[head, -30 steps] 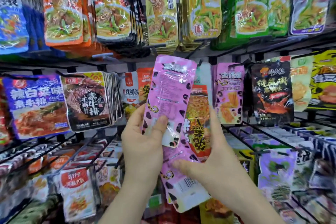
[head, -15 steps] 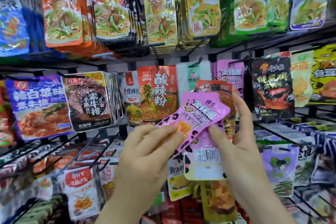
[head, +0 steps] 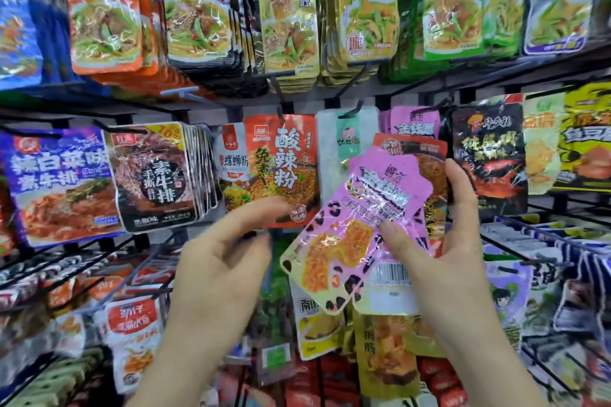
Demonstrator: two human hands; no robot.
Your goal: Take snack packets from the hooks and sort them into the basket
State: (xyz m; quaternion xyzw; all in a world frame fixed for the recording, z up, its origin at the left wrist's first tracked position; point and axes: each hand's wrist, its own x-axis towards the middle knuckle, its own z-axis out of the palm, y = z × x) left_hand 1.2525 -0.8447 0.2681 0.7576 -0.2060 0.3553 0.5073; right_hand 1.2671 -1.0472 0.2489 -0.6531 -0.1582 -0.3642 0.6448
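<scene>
while the basket is nowhere in view, three packets are held fanned in the right hand (head: 449, 268): a pink packet (head: 344, 241) in front, a barcoded packet (head: 391, 277) behind it and a red packet (head: 426, 155) at the back, thumb pressed on the front. the pink packet's long axis is tilted from lower left to upper right. the left hand (head: 218, 268), blurred, fingers loose and holding nothing, is found just left of its lower corner, apart from it. the right hand is judged better placed for the drop.

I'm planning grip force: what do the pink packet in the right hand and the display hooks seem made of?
Pink packet: apparently thin glossy plastic film; crinkled glare streaks cross its face.
Hooks: probably metal wire with a dull black coat; thin, straight, rigid-looking, though blur leaves that open.
</scene>
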